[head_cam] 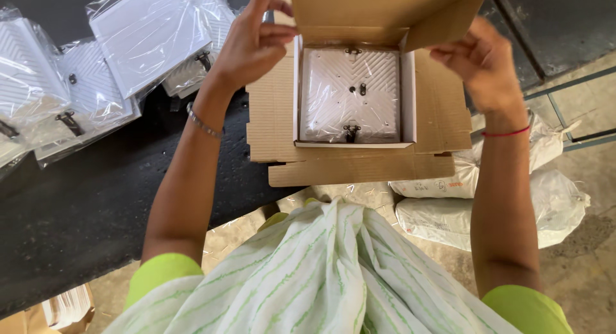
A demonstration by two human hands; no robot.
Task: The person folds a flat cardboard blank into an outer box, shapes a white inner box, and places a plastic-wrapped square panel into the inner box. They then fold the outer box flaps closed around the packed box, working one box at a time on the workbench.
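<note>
An opened brown cardboard box (pixel 436 109) lies on the dark table's edge, its flaps spread flat and its lid flap raised at the back. Inside sits a square white patterned panel (pixel 350 95) wrapped in clear plastic, with small dark metal clips. My left hand (pixel 253 42) is at the box's upper left corner, fingers curled beside the raised lid flap. My right hand (pixel 481 58) is at the upper right corner, touching the lid flap's side. Whether either hand grips the cardboard is not clear.
Several more plastic-wrapped white panels (pixel 96 64) are piled on the dark table (pixel 83 205) to the left. White sacks (pixel 494 205) lie on the concrete floor at the right. A metal frame (pixel 564 84) runs along the upper right.
</note>
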